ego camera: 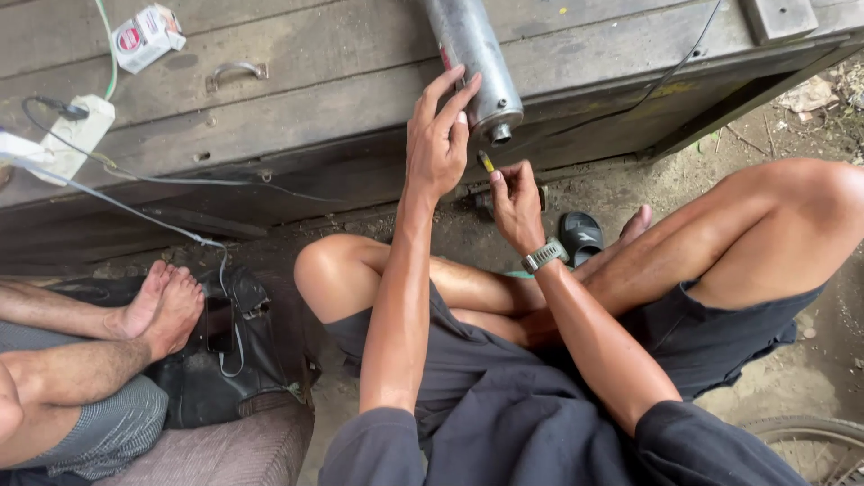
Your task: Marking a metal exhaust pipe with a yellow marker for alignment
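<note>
A grey metal exhaust pipe (470, 54) lies on a low wooden platform (297, 108), its narrow outlet end pointing toward me. My left hand (438, 135) rests against the lower end of the pipe, fingers spread along its side. My right hand (515, 202), with a grey watch on the wrist, pinches a small yellow-handled tool (486, 161) just below the pipe's outlet. I sit cross-legged in dark shorts.
Another person's bare legs and feet (153, 310) rest on a black bag (225, 351) at the left. A white power strip (76, 135) with cables and a small box (146, 36) lie on the platform. A black sandal (580, 236) sits on the dirt; a bicycle wheel (810, 445) shows at bottom right.
</note>
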